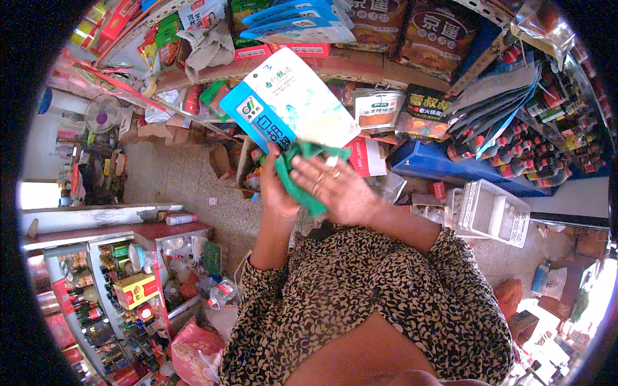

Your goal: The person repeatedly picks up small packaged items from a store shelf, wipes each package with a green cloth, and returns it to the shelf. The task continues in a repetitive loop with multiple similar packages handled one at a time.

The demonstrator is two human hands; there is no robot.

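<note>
A white and blue seasoning pouch bearing printed writing is held up in front of the shelves. My left hand grips its lower edge, the thumb lying along the blue band. Pressed flat over the bottom of the pouch is a green cloth, with my right hand on top of it. A ring shows on a right-hand finger. The cloth and hand hide the pouch's lower part.
Shelves ahead carry blue pouches, brown bags and a crumpled grey cloth. Cola bottles stand at right, above a white plastic crate. At lower left are a glass-fronted cabinet and a plastic bottle.
</note>
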